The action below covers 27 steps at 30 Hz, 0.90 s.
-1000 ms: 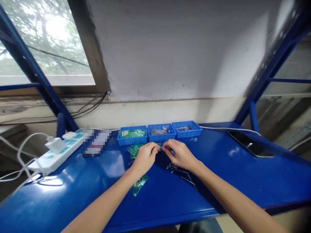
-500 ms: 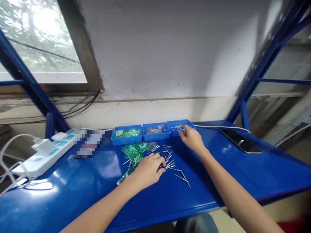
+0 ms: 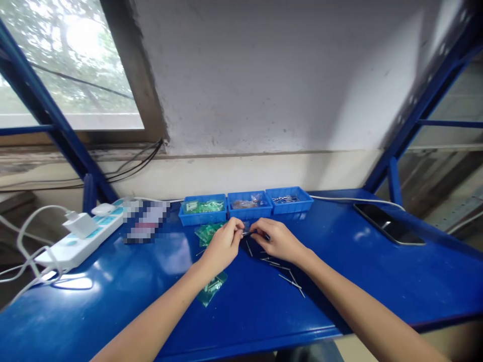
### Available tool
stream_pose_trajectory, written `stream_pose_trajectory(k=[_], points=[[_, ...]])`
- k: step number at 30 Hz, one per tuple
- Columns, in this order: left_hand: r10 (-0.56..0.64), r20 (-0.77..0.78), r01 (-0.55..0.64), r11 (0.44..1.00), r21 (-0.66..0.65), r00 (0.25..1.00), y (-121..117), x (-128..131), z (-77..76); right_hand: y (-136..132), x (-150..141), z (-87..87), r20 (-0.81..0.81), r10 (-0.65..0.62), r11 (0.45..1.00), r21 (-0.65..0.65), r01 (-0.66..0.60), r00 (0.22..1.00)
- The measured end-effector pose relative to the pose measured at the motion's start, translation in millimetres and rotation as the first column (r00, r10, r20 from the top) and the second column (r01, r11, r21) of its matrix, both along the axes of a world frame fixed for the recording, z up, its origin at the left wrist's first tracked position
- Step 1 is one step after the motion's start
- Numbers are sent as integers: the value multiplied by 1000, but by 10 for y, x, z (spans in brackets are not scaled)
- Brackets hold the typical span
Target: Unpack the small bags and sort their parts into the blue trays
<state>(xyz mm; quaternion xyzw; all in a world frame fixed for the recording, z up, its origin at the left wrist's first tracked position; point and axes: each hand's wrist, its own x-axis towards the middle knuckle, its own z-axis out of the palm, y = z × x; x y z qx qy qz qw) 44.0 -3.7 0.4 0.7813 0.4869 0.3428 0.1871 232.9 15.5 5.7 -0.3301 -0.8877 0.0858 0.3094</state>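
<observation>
My left hand point(image 3: 222, 245) and my right hand point(image 3: 278, 240) meet over the middle of the blue table, both with fingers pinched. Between their fingertips shows a thin metal pin point(image 3: 246, 233), gripped from both ends; its detail is too small to make out. Below and right of my right hand lie several loose metal pins point(image 3: 290, 280). Small green plastic bags point(image 3: 206, 234) lie beyond my left hand, partly hidden by it. Another green bag point(image 3: 213, 289) with small pieces in it rests under my left wrist.
Three blue bins stand along the wall: one with green bags point(image 3: 203, 219), one with clear bags point(image 3: 249, 212), one with metal pins point(image 3: 290, 206). A white power strip point(image 3: 71, 251) with cables and a blurred flat item point(image 3: 147, 222) lie left. A phone point(image 3: 388, 224) lies right.
My right hand has come back from the right bin toward the left hand. My left hand has lifted off the pile of pins, and a pin is now between both hands.
</observation>
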Motion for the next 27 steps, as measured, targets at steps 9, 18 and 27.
stream_pose_trajectory(k=[9,18,27], points=[[9,36,-10,999,30,999,-45,28,39,33,7,-26,-10,-57,998,10,57,998],[71,-98,-62,993,98,993,-28,7,64,-18,-35,2,18,-36,995,89,34,999],[136,-436,-135,990,32,890,-54,-154,103,142,386,192,-397,-364,791,346,505,842]])
